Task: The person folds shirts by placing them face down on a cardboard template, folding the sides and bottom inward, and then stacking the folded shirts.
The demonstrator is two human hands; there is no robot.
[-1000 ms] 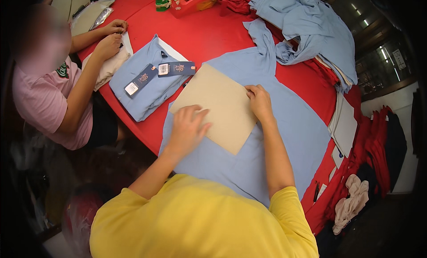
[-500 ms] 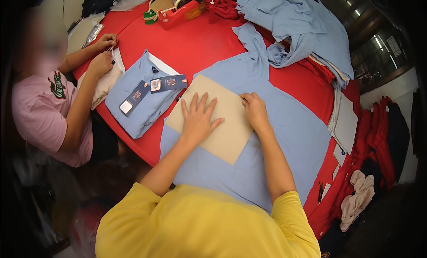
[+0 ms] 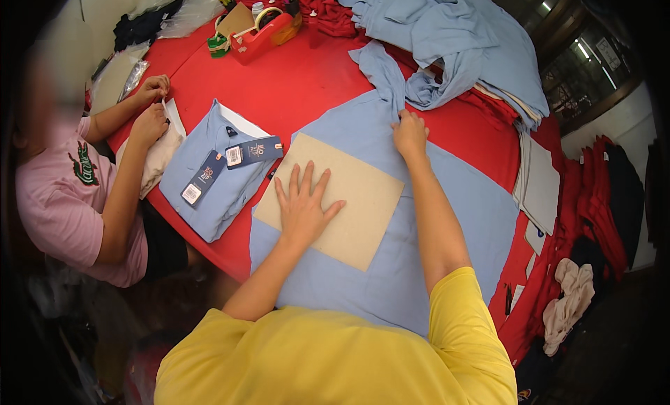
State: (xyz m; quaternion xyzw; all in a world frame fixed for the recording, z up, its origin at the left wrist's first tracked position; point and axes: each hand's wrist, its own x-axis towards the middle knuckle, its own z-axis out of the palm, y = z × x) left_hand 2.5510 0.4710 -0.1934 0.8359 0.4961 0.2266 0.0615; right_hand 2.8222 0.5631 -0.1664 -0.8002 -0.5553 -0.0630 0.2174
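Observation:
A light blue shirt (image 3: 460, 216) lies spread flat on the red table (image 3: 307, 91). On it rests a tan cardboard sheet (image 3: 363, 202). My left hand (image 3: 303, 206) presses flat on the cardboard, fingers apart. My right hand (image 3: 410, 134) reaches past the cardboard's far edge and pinches the shirt fabric near its sleeve (image 3: 380, 70).
A folded light blue shirt with tags (image 3: 216, 174) lies to the left. A person in a pink top (image 3: 70, 195) handles a cream cloth (image 3: 157, 153) there. A red tape dispenser (image 3: 262, 31) and a heap of blue shirts (image 3: 453, 35) sit at the back. Cardboard sheets (image 3: 541, 188) stack at right.
My left hand slid from the cardboard's left edge onto its middle. My right hand moved off the cardboard's far corner up to the shirt fabric beyond it.

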